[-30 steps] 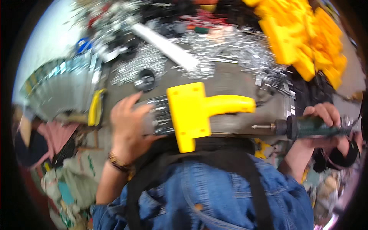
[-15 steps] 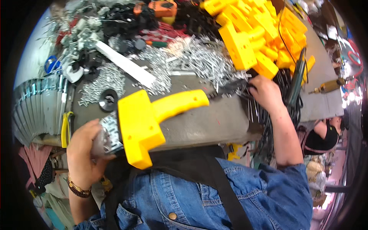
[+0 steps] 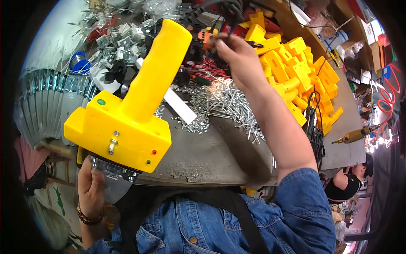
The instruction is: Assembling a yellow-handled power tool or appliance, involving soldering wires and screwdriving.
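My left hand (image 3: pixel 90 186) grips the clear, see-through lower part (image 3: pixel 118 173) of a yellow pistol-grip housing (image 3: pixel 122 122). The housing is tilted, its handle pointing up and away from me. A small metal toggle switch, a red dot and a green dot show on its face. My right hand (image 3: pixel 239 53) is stretched to the far middle of the bench, fingers bent together beside an orange block (image 3: pixel 206 39) and dark parts. What its fingers hold, if anything, I cannot make out; a thin black tip shows just right of the hand.
Yellow housings (image 3: pixel 292 63) are heaped at the far right. Loose metal pins (image 3: pixel 237 106), small nuts and a white strip (image 3: pixel 181 106) lie mid-bench. Clear plastic cups (image 3: pixel 42 101) are stacked at left. A brown-handled screwdriver (image 3: pixel 355 134) hangs at right, near a seated person (image 3: pixel 349 180).
My right hand has moved from the black cables at the right to the far middle. The yellow housing has turned in my left hand, its handle now upward and its switch face showing.
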